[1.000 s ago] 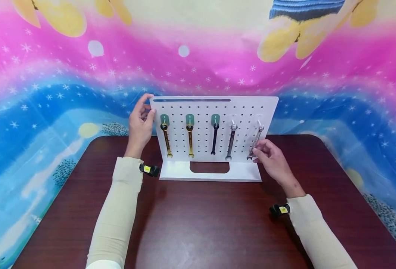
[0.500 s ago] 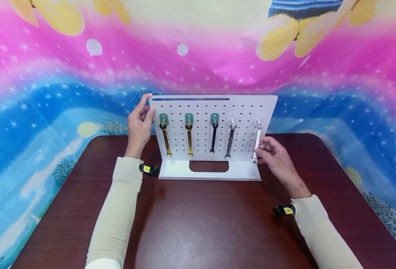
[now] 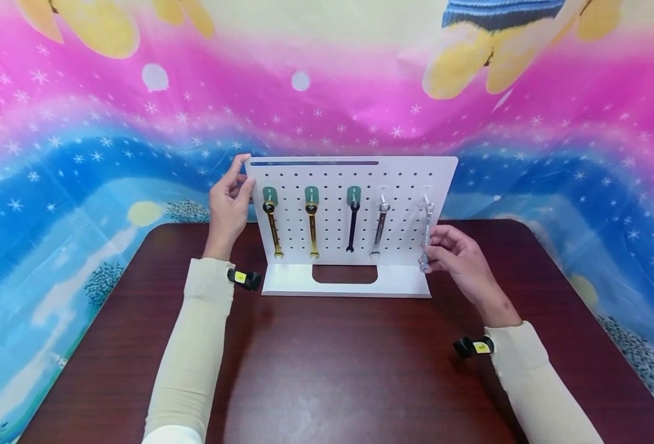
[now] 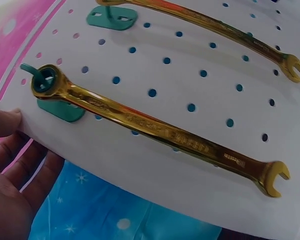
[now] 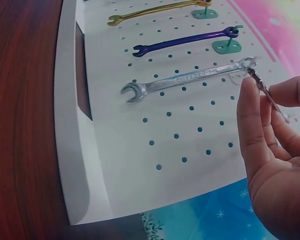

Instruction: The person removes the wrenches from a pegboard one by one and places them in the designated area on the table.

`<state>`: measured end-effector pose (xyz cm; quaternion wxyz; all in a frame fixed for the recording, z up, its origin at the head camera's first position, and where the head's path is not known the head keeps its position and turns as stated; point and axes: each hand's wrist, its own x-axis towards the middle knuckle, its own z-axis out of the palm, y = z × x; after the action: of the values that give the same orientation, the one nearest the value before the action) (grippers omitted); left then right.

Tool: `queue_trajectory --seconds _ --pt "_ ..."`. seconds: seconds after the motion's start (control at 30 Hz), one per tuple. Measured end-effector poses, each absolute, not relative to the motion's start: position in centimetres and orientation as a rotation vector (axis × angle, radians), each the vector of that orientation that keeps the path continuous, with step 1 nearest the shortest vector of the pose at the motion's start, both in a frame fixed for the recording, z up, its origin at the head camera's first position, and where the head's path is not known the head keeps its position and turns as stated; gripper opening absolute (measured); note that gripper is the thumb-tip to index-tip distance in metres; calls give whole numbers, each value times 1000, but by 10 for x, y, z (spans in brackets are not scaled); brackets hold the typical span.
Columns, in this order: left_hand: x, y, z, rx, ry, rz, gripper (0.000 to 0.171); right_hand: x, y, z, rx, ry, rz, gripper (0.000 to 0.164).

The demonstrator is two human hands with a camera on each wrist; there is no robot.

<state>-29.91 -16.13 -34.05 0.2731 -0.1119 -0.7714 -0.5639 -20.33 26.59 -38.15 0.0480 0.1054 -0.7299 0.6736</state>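
My left hand (image 3: 228,206) grips the upper left corner of a white pegboard (image 3: 335,216), thumb on the front and fingers behind. At the board's right edge, my right hand (image 3: 460,262) pinches the lower part of a silver wrench (image 3: 428,222) between thumb and fingers. This wrench's upper end is at a clear hook, and its lower end stands off the board. In the right wrist view the wrench (image 5: 262,86) appears nearly edge-on. The left wrist view shows a gold wrench (image 4: 150,127) hanging by its ring end on a green hook, nearest my left hand.
Along the board also hang a second gold wrench (image 3: 313,231), a dark purple-blue wrench (image 5: 187,41) and another silver wrench (image 5: 185,79). The board's base (image 3: 288,287) stands on a dark wooden table (image 3: 327,357). A printed cloth (image 3: 360,105) rises behind.
My right hand has swung the silver wrench's lower end rightward and out from the board, and has shifted slightly right itself. The left hand keeps its hold on the corner.
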Motion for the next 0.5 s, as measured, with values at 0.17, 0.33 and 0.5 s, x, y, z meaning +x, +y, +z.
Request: queue_trajectory --seconds 0.17,0.33,0.5 --pt "-301 -162 -340 -288 -2065 -1533 44 -199 268 -374 359 -2208 2092 28" --pt "-302 -162 -341 -316 -2046 -1549 44 -194 272 -366 390 -2103 2241 24" --pt "-299 -162 -340 -331 -2051 -1549 43 -191 275 -358 424 -2057 2306 23"
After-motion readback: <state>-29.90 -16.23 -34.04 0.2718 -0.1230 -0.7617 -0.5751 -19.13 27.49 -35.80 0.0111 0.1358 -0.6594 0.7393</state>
